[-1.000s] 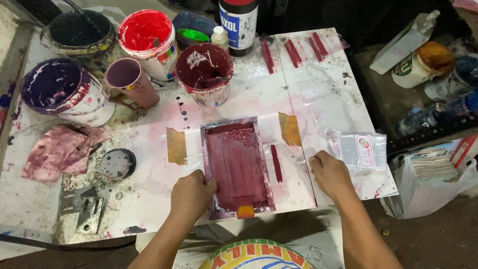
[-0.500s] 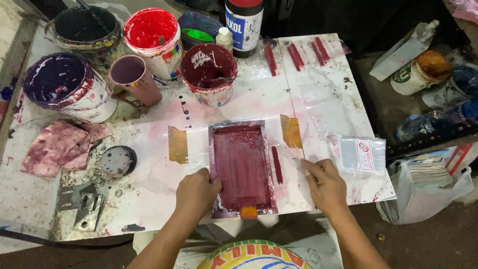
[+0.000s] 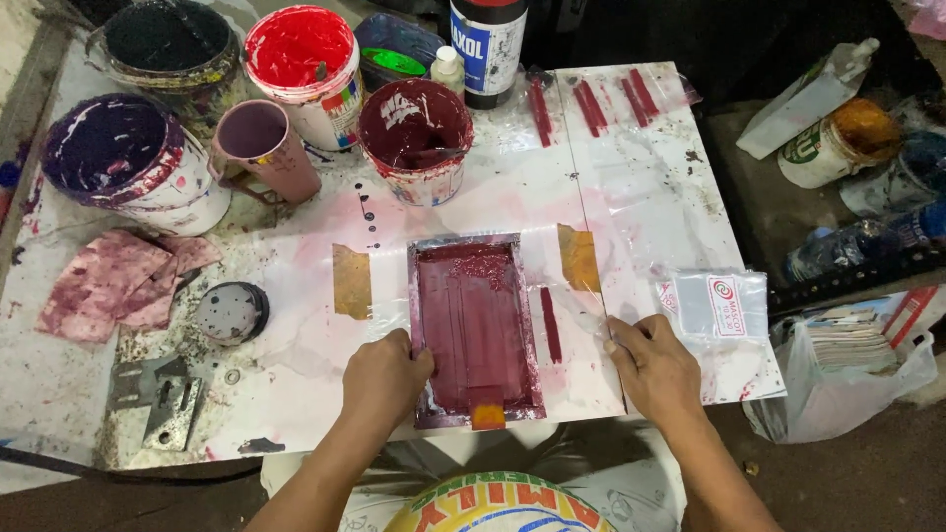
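Small screen-printing frame [image 3: 476, 330] lying flat near the front edge of the table [image 3: 641, 187], mesh flooded with dark maroon ink, an orange tab at its near end. Left hand [image 3: 382, 379] pressed on the frame's lower left corner, fingers curled over the rim, holding it down. Right hand [image 3: 655, 369] resting on the clear plastic sheet [image 3: 581, 315] just right of the frame, fingertips pinching or pressing its edge; whether actually gripped cannot be told.

Judging by the layout, well into a run: one fresh maroon bar [image 3: 550, 323] printed on the sheet beside the frame, several more printed bars [image 3: 586, 103] laid out at the far end of the table. Stack of unprinted clear bags [image 3: 714, 305] waiting just beyond the right hand, so more probably left to do.

Table white, smeared pink and spotted with ink. Two brown tape patches [image 3: 350, 281] either side of the frame. Open tubs along the far edge: red [image 3: 299, 54], maroon [image 3: 414, 128], purple [image 3: 113, 153], black [image 3: 163, 39], plus a pink cup [image 3: 261, 143]. Stained rag [image 3: 113, 281] at the left. Cluttered lower shelf with jars and bottles at the right, dim surroundings.
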